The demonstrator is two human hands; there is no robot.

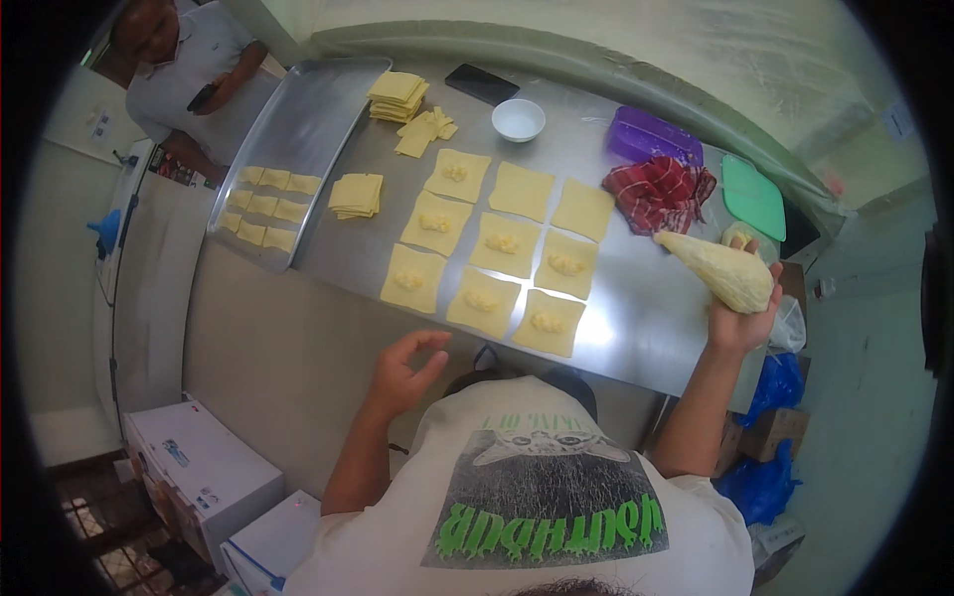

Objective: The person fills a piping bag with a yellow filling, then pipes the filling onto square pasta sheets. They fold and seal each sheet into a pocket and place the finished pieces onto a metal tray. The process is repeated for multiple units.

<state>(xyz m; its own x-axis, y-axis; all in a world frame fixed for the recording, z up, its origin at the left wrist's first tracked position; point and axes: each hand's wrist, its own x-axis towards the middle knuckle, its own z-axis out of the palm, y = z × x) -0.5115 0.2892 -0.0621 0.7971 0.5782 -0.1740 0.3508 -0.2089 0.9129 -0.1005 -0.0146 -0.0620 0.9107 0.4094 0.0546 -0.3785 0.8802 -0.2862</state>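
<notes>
My right hand (747, 320) holds a full piping bag (717, 270) of pale yellow filling over the right end of the table, its tip pointing left. My left hand (409, 370) hangs just off the table's near edge, empty, thumb and fingers apart. In front of me, square dough sheets lie in rows. Several carry a mound of filling, such as the dough square with filling (480, 300) near the middle. Two in the far row are bare: one bare dough square (521, 191) and another bare dough square (583, 210) to its right.
On the metal table (636, 288) are dough stacks (397, 94), dough scraps (425, 131), a white bowl (519, 120), a phone (482, 84), a purple container (653, 136), a red checked cloth (659, 194) and a green lid (753, 197). A tray (308, 109) holds filled pastries; a person (194, 79) stands behind it.
</notes>
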